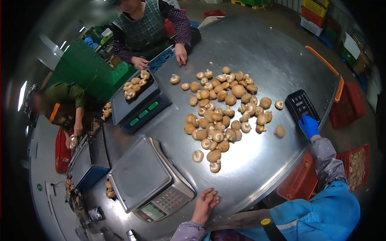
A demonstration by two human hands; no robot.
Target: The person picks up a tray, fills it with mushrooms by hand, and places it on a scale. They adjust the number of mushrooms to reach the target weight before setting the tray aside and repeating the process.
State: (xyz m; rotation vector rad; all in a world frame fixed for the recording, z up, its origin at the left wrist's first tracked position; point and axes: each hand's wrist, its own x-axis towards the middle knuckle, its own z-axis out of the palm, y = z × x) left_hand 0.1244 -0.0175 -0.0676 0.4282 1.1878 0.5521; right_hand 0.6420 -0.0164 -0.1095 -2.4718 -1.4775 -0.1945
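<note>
My right hand [309,127], in a blue glove, grips the near end of a black plastic tray [299,103] at the right side of the metal table. The tray has slots in its base and holds no mushrooms. My left hand [206,204] is bare and rests near the table's front edge, fingers loosely bent and apart, with nothing in it. Beside it stands a weighing scale [140,172] with a bare flat pan. A loose heap of brown mushrooms [219,116] lies across the middle of the table, left of the tray.
Opposite, a person in a checked apron [144,28] has both hands near a second scale [136,104] carrying a tray of mushrooms [137,85]. Another person [66,100] works at the left. Red crates [297,176] stand below the table's right edge [277,174].
</note>
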